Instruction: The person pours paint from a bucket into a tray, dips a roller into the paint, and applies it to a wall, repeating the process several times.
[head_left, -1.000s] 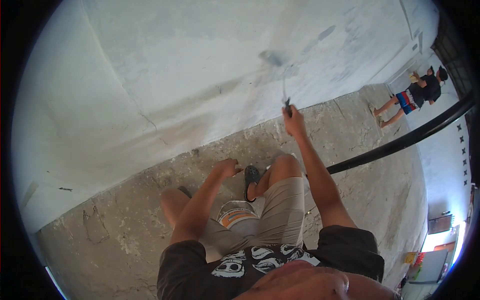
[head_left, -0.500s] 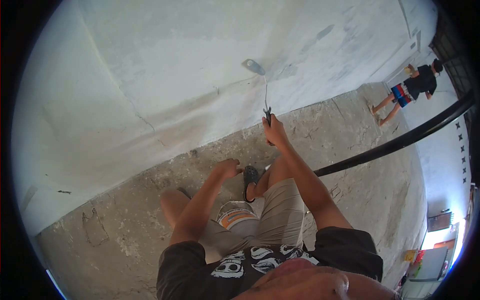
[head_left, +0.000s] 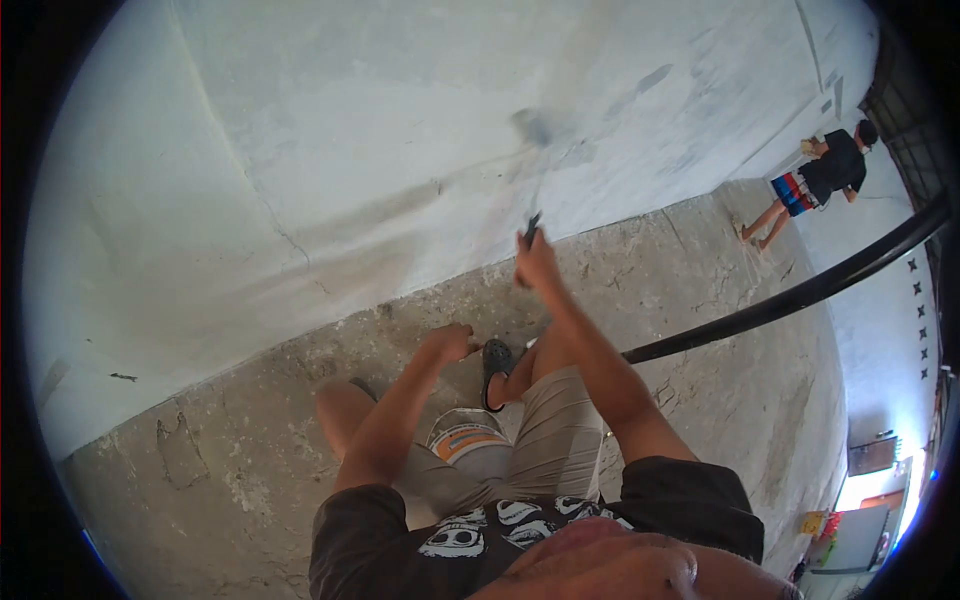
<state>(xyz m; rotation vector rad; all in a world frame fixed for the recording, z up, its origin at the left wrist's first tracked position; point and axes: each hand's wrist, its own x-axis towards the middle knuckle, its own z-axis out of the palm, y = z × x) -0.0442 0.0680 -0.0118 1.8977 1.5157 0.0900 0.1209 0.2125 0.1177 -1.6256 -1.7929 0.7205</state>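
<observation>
My right hand (head_left: 537,262) is wrapped around the black handle of a small paint roller (head_left: 532,228). The roller's thin metal shaft reaches up to its head, which is smeared by motion in front of the white wall (head_left: 330,130). Whether the head touches the wall cannot be made out. Low in front of my body, my left hand (head_left: 450,344) hangs with loosely bent fingers and thumb apart, holding nothing visible. Below it, between my thighs, stands a white bucket (head_left: 470,445) with an orange band and a wire handle; its contents are hidden.
The worn concrete floor (head_left: 250,440) meets the wall along a slanting line. A black curved bar (head_left: 790,295) crosses the right side. Another person (head_left: 825,175) stands at the far wall, upper right. Furniture (head_left: 850,535) and a bright opening show at lower right.
The paint roller's head has shifted right and slightly up along the wall, while my right hand has moved slightly left. My left hand stays nearly in place. The other person has shifted slightly.
</observation>
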